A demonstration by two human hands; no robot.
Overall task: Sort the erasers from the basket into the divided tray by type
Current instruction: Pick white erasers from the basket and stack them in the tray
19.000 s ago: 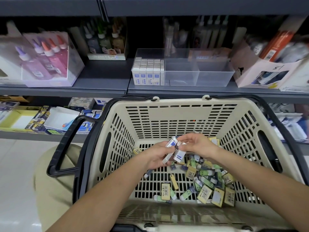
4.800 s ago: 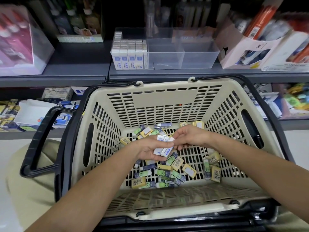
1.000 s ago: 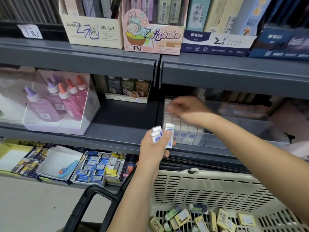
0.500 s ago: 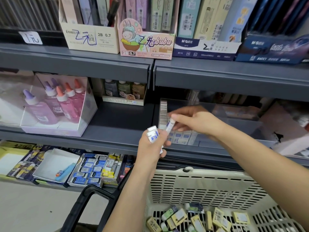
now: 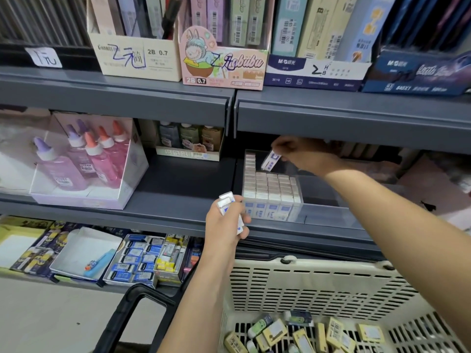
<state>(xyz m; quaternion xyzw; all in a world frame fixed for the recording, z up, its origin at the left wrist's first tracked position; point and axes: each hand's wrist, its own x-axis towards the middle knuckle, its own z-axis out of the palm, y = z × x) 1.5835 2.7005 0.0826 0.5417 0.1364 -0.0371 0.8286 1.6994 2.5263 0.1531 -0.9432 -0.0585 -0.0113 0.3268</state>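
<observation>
White-and-blue eraser (image 5: 270, 160) is pinched by the right hand (image 5: 300, 154) above the packed rows (image 5: 270, 187) at 9 o'clock of the clear tray (image 5: 331, 216), to join its own type. The left hand (image 5: 224, 225) grips several spares (image 5: 225, 202) as supply. Other kinds lie in the basket (image 5: 318, 289) at 6 o'clock.

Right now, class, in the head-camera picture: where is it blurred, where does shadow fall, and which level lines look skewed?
Head view: the right hand and its pinched eraser are blurred, in shadow under the upper shelf, whose front edge slants rather than running level; the left hand and its held erasers look sharper; the front wall of the divided tray carries a pale sheen.
</observation>
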